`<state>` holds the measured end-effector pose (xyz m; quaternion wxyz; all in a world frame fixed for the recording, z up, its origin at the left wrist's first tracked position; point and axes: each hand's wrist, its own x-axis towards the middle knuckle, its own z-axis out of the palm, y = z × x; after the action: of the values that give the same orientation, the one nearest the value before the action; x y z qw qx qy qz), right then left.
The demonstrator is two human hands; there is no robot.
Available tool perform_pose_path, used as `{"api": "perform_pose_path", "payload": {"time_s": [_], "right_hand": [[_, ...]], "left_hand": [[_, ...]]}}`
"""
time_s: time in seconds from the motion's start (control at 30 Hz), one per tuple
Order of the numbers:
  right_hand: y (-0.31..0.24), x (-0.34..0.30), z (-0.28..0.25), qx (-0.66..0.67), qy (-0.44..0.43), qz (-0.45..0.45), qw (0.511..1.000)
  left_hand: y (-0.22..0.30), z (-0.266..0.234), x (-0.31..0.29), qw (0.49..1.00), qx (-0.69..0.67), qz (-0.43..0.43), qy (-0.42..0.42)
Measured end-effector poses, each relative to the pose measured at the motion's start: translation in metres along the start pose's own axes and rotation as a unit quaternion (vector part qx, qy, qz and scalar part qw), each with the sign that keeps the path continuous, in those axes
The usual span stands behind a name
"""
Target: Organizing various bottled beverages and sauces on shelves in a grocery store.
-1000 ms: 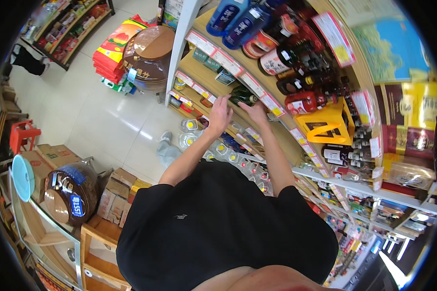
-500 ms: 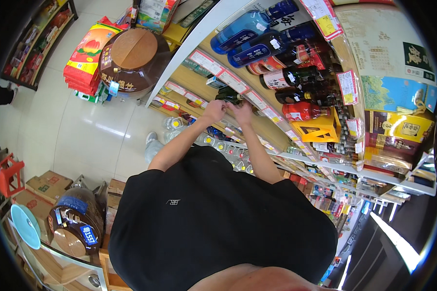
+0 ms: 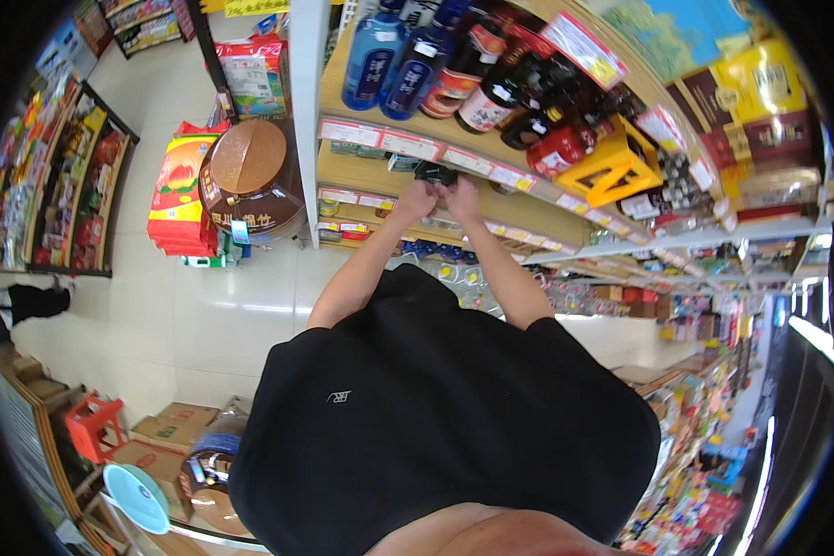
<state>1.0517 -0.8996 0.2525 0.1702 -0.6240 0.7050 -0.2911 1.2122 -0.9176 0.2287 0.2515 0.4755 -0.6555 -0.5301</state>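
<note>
Both of my arms reach forward into a lower shelf of a wooden-boarded rack. My left hand is closed, its fingers curled at the near side of a dark green bottle. Close beside it, my right hand is closed too, fingers bent in against the same bottle. The hands nearly meet, and their backs hide most of the fingertips and the near part of the bottle. Behind the bottle's left side stands a small pale blue box.
Blue bottles and dark bottles crowd the shelf above, with a yellow carrier to their right. Price labels line the shelf edges. Clear jugs stand below. A large brown jar and red-yellow bags are at left.
My view has turned, so the rack now runs more nearly straight across and more of the left aisle shows. Both hands stay together at the dark green bottle.
</note>
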Motion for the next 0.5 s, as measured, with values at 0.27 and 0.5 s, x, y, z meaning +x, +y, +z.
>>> {"api": "perform_pose_path", "payload": {"time_s": [0.27, 0.5], "right_hand": [[0.012, 0.025, 0.009, -0.012, -0.042, 0.046, 0.998], [0.008, 0.009, 0.011, -0.056, -0.002, 0.059, 0.997]], "left_hand": [[-0.004, 0.003, 0.024, 0.991, -0.129, -0.031, 0.018], [-0.008, 0.004, 0.012, 0.978, -0.199, -0.043, 0.039]]}}
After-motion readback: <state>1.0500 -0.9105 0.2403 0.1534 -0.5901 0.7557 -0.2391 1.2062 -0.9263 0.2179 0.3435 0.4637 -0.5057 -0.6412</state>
